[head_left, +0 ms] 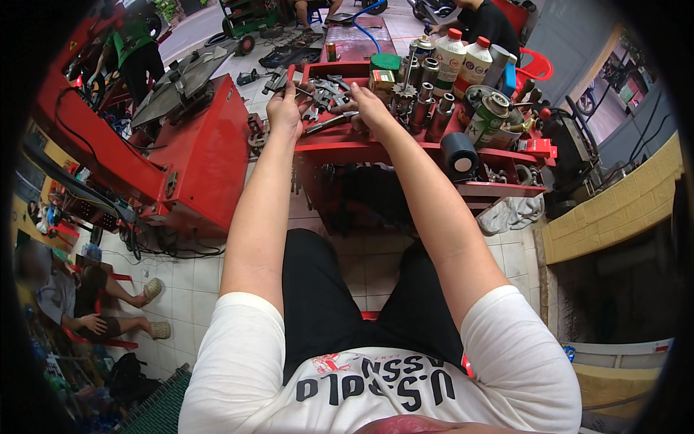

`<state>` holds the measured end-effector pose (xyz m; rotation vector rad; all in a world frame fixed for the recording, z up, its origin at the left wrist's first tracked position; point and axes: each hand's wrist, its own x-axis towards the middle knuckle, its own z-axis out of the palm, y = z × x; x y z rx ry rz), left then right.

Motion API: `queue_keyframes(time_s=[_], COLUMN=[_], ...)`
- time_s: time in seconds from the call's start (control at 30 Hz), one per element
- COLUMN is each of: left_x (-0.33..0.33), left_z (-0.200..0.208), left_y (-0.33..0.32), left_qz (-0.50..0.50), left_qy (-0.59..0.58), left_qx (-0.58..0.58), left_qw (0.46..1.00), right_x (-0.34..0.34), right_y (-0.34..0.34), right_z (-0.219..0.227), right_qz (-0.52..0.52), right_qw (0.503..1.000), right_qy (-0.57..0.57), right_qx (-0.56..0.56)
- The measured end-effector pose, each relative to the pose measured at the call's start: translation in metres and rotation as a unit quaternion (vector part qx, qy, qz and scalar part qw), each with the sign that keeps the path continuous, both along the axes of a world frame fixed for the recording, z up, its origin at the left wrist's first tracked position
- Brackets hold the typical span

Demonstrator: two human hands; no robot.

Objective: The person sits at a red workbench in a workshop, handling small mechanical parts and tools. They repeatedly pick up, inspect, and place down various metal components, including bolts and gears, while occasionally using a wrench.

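My left hand [286, 112] reaches over the left end of a red tool tray [340, 139], its fingers closed around a slim metal tool whose kind is hard to make out. To its right, my right hand [370, 108] is over the same tray with curled fingers; what they grip, if anything, is partly hidden. Between the hands lie several metal wrenches [312, 113] and loose tools. A long metal bar [329, 124] rests along the tray's near side. Beside my right hand stand tall metal sockets [421, 113] and a toothed metal piece [403, 94].
White bottles with red caps [450, 58], a green-and-white can [490, 116] and a dark cylinder [460, 155] crowd the trolley's right side. A red machine [195, 159] stands left. One person [79, 296] sits lower left; another [488, 25] is beyond the trolley.
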<state>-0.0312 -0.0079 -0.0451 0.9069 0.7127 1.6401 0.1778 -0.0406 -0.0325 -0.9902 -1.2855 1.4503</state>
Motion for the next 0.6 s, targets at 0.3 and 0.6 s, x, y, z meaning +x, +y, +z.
queue_keyframes(time_s=[0.3, 0.6], left_x=[-0.001, -0.001], left_z=[0.0, -0.005], left_y=[0.0, 0.01], left_qz=[0.005, -0.002], left_qy=[-0.013, -0.016], left_qx=[-0.006, -0.002], left_qw=[1.0, 1.0], right_x=[0.012, 0.007], right_y=[-0.01, 0.007], right_z=[0.009, -0.005], right_qz=[0.086, 0.06], right_qw=[0.971, 0.997], right_qy=[0.218, 0.037], right_qx=[0.044, -0.006])
